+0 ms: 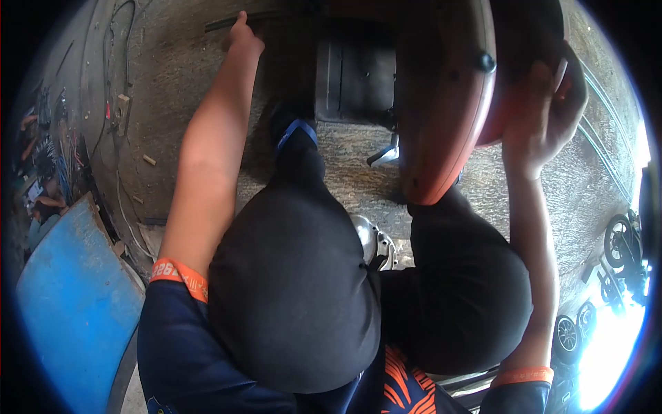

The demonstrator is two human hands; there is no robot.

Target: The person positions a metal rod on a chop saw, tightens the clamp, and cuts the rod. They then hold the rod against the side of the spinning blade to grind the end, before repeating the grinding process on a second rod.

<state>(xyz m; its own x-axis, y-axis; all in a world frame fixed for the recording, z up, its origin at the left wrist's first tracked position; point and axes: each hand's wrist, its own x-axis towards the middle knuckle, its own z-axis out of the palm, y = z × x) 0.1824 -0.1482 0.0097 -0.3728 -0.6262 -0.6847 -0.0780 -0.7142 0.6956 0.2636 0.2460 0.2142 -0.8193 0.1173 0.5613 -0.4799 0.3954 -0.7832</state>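
Observation:
A large red-and-black body panel (452, 124), rounded and looking like part of a motorcycle, stands in front of my knees. At its right side is my right hand (545, 114), fingers curled in against it; shadow hides part of the grip. My left hand (243, 38) reaches far forward at the upper left, its fingers closed around a thin dark bar (219, 25). Between the hands is a dark, box-like part (355, 79), partly in shadow. Below it, a small metal lever (386, 153) sticks out near the red panel.
A rounded silver metal part (367, 238) lies on the ground between my legs. To the left are a blue panel (76, 297), a pile of cables and scraps (58, 155), and a wooden piece (123, 114). Motorcycle wheels (619, 241) stand at the right by bright light.

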